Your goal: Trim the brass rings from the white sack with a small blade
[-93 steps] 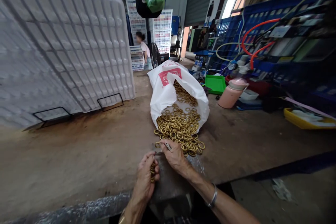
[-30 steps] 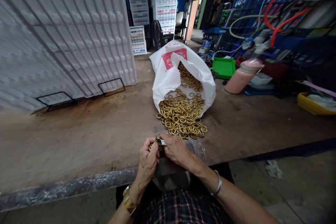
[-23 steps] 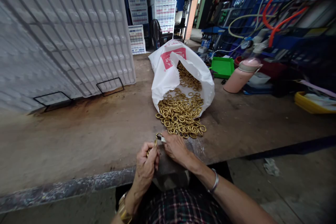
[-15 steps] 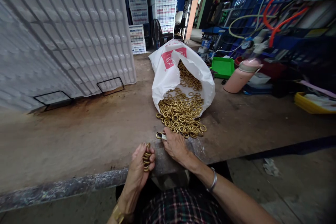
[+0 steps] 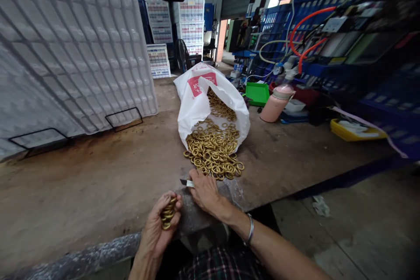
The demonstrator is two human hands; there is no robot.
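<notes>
Head view: A handful of brass-coloured rings (image 5: 168, 213) is held in the left hand (image 5: 160, 221), with the grip closed around them and the stack exposed between thumb and fingers. This hand is positioned just above the near edge of the worktop (image 5: 111, 175). A small tool (image 5: 187, 183) with a dark tip and a pale body is gripped between the thumb and fingers of the right hand (image 5: 205, 191); its tip is pointed leftward. The two hands are held apart, with a narrow gap between them.

Directly beyond the right hand, a loose pile of rings (image 5: 213, 153) is spread from the ragged mouth of a white bag (image 5: 193, 111) onto the worktop. Whether the right fingers are in contact with the pile cannot be told.

To the left, a broad bare stretch is offered between the left hand and the white ribbed panels (image 5: 82, 52), which are stood upright beside black wire supports (image 5: 124, 119). To the right, room is bounded by a pink bottle (image 5: 274, 107), a green tray (image 5: 257, 94) and a yellow tray (image 5: 337, 131). The near edge is run obliquely below both hands, with floor (image 5: 305, 236) visible beyond it at right.
</notes>
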